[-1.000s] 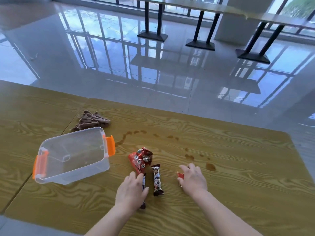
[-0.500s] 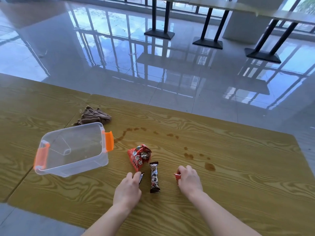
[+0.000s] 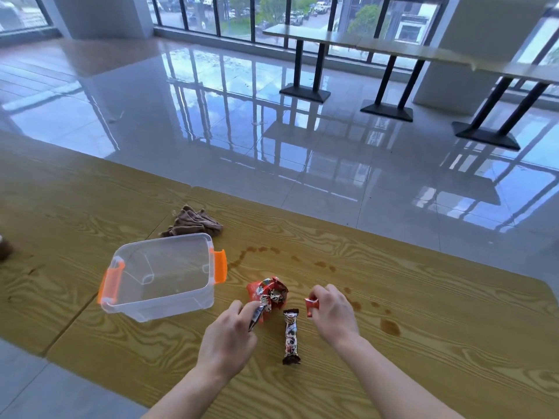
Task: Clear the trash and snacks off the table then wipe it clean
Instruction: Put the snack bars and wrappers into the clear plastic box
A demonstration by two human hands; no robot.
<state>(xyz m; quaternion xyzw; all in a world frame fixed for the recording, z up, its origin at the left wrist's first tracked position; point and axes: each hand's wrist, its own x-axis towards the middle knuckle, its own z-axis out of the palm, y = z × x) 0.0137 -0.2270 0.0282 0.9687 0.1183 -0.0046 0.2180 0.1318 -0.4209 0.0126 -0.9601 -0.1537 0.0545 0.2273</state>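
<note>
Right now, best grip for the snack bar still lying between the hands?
Pinch the snack bar across its narrow middle, from above. It lies flat on the table, long axis running near to far, with both long sides clear. Both the left hand and right hand already hold wrappers.

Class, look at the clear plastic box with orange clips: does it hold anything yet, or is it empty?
Empty. Through the clear plastic box only its bare bottom and the table show; no wrapper or snack lies inside.

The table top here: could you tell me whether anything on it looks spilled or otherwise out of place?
Yes. A trail of brown liquid spots arcs across the wooden table from beside the clear bin to right of the right hand. A crumpled red wrapper lies among it, unwiped.
</note>
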